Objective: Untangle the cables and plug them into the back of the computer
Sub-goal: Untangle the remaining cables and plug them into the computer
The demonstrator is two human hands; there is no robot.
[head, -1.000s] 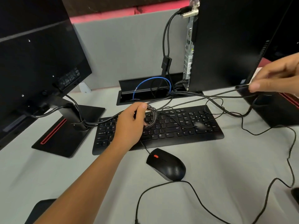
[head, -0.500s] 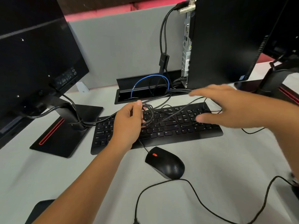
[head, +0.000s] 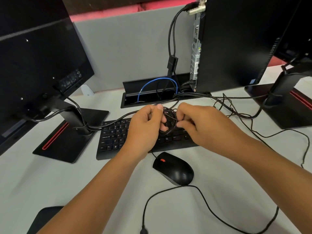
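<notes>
Two hands at work over the keyboard (head: 116, 137), both on one tangle of thin black cables (head: 168, 120). Left hand (head: 145, 127) curled round the left side of the coil, thumb on top, fingertips tucked under the loops. Right hand (head: 200, 122) pinching the coil's right edge with bent fingers. Held just above the keys, mid-keyboard.

Behind the keyboard, a recessed cable box (head: 152, 97) in the desk (head: 50, 183), lid tilted up. Inside: a blue cable (head: 158, 81) arching in a loop, plus several black leads dropping in from above; plug ends hidden in the dark interior.

Tangle itself: several tight, roughly circular loops of glossy black wire, overlapping, ends not traceable. Looser strands trailing right across the desk in wavy lines toward the stand of the monitor (head: 290, 102) at the right. Thicker black cables running left from the knot, through the clip on the left monitor stand (head: 76, 119).

Upright black computer (head: 236, 44) behind and right of the box, rear panel facing left, ports too small to read; two black cables already hanging from its top corner to a small adapter block (head: 172, 62).

Black mouse (head: 175, 169) near the keyboard's front edge, its cord curling across the desk below.
</notes>
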